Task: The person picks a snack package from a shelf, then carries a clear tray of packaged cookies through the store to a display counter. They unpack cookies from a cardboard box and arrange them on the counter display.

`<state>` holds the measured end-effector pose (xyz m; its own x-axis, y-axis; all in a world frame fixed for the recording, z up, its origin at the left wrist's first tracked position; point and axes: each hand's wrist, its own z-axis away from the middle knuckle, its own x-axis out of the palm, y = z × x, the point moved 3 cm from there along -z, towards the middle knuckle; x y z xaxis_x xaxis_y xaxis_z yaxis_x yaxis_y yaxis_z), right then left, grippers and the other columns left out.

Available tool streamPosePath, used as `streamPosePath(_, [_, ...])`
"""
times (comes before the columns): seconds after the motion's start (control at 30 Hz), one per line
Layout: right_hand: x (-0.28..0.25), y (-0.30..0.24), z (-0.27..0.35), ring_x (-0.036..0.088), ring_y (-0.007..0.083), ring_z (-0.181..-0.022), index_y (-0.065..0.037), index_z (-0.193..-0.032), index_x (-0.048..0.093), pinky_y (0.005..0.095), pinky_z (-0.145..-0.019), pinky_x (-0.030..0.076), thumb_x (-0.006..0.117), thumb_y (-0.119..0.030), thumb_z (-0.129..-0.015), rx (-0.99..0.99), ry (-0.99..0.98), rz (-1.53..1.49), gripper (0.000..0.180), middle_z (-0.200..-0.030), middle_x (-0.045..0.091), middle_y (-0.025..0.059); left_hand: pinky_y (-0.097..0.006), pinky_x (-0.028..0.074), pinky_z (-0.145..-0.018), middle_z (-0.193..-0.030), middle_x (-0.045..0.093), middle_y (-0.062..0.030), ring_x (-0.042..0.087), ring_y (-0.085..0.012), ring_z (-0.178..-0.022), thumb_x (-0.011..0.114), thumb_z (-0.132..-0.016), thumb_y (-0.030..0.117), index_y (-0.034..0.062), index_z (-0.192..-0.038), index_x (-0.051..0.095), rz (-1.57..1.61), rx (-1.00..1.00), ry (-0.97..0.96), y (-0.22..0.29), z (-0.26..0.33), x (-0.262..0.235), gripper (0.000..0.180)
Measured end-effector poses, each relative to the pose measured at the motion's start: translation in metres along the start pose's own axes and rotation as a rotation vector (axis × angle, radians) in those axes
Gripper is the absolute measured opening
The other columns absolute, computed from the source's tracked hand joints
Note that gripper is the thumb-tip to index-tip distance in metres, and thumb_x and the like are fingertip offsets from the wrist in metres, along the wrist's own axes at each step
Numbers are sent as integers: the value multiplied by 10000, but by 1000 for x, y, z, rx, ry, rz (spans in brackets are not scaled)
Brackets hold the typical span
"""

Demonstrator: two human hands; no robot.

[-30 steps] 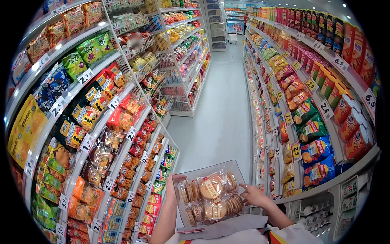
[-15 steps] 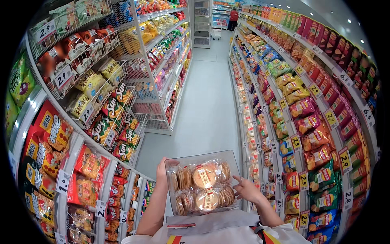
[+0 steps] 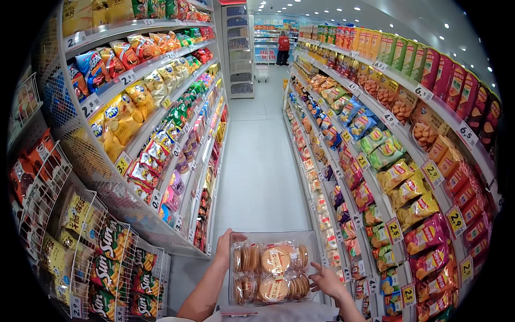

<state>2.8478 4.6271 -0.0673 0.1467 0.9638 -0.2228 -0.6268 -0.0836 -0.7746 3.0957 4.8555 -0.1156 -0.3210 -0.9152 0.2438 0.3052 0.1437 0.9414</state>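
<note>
A clear plastic tray point(image 3: 234, 268) is held level in front of my body, at the bottom middle of the view. Inside it, round flat biscuits point(image 3: 275, 261) in clear wrappers with small labels stand and lie in two rows. My left hand point(image 3: 227, 248) grips the tray's left side near the far corner, with its fingers over the rim. At the right side, my right hand point(image 3: 326, 280) has its fingertips against the tray's edge; the lower fingers are partly hidden. My lower arms come in from the bottom edge.
Shelves of bagged snacks point(image 3: 406, 185) line the right side, with tube-shaped packs point(image 3: 421, 63) on top. A snack shelf unit point(image 3: 155, 102) and wire baskets point(image 3: 110, 268) stand at left. A grey floor aisle point(image 3: 257, 172) runs ahead to a person point(image 3: 282, 47) in red beside a white cart point(image 3: 262, 73).
I have moved forward along the aisle: the left shelf unit looms nearer and the nearest left racks have slid out of view. Both hands stay at the tray, which sits lower in view.
</note>
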Motion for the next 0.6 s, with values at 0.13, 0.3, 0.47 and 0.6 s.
streamPosePath(0.13, [-46, -80, -117, 667, 203, -767, 17, -1395, 288, 271, -591, 547, 492, -58, -859, -27, -69, 23, 579, -1031, 626, 177, -355, 435, -828, -847, 672, -130, 602, -219, -816, 320, -951, 362, -33, -846, 654, 21, -44, 45, 42, -120, 2, 528])
streamPosePath(0.3, [-84, -180, -253, 662, 198, -735, 5, -1394, 301, 288, -601, 547, 484, -67, -858, -43, -94, 104, 572, -1028, 622, 168, -365, 430, -842, -851, 669, -146, 600, -232, -859, 328, -946, 362, -31, -834, 650, 114, -67, 104, 66, -265, 5, 520])
streamPosePath(0.47, [-113, -256, -417, 662, 181, -735, 6, -1402, 288, 278, -597, 541, 490, -72, -860, -36, -82, 110, 584, -971, 633, 149, -363, 427, -848, -857, 669, -152, 598, -246, -871, 339, -938, 374, -42, -847, 652, 29, 26, 127, 93, -441, 6, 528])
streamPosePath(0.6, [-148, -361, -529, 662, 190, -737, 9, -1406, 276, 284, -591, 541, 497, -64, -860, -38, -24, 177, 594, -965, 635, 153, -371, 418, -856, -850, 671, -149, 600, -243, -869, 336, -936, 369, -40, -846, 656, 73, 43, 87, 135, -610, 19, 528])
